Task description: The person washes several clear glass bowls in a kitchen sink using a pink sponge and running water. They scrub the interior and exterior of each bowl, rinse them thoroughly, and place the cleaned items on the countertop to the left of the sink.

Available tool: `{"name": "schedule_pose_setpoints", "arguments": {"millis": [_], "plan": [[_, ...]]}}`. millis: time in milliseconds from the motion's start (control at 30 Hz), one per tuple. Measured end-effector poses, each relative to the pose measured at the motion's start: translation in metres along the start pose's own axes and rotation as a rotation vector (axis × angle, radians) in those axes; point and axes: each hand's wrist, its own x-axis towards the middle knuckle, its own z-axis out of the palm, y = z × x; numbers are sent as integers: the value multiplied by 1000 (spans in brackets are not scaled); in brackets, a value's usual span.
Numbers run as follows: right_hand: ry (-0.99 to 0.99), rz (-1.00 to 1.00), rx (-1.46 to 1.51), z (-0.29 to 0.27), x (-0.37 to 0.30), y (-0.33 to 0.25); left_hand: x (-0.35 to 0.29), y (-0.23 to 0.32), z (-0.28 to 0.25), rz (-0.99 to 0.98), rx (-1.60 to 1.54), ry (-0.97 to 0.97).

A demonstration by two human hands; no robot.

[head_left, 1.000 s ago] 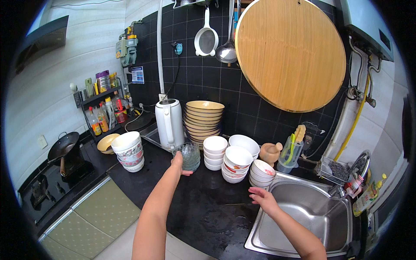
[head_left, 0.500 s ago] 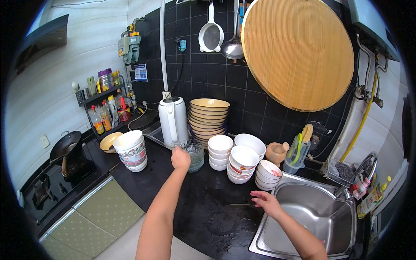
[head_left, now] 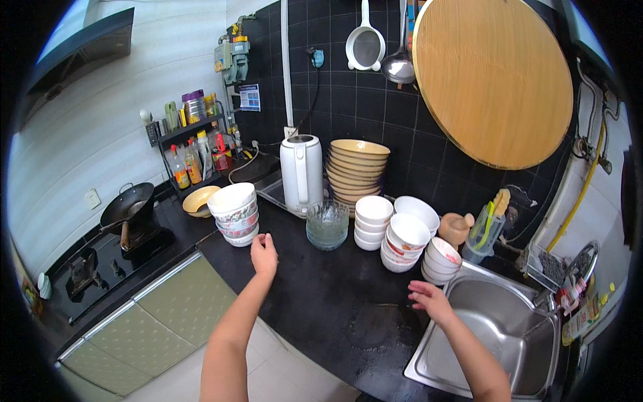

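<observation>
My left hand is over the counter, just right of a stack of white bowls with floral patterns. It holds nothing, and its fingers are loosely bent and a little apart. To its right stands a stack of clear glass bowls, touched by neither hand. My right hand hovers near the sink's left edge with fingers spread and nothing in them. Just beyond it is a stack of small bowls with pink marks inside. Beside that stand white bowls with red patterns and plain white bowls.
Behind stand a white electric kettle and tall stacked yellowish bowls. A steel sink lies right, near a wooden mortar and utensil holder. A wok and a yellow bowl are left.
My left hand has left the glass bowls and moved left, near the floral bowls. The view has turned left, so the scene sits further right. My right hand stays open near the sink.
</observation>
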Motion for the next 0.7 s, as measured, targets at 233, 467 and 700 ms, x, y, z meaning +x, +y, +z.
{"name": "schedule_pose_setpoints", "arguments": {"millis": [233,467,700], "plan": [[107,2,-45,10,-30,-8,-18,5,-47,303,186,-214],[249,-60,-165,-1,-93,-29,-73,45,-59,473,208,-396],[258,-157,-299,-31,-106,-37,-119,57,-1,542,131,-554]]}}
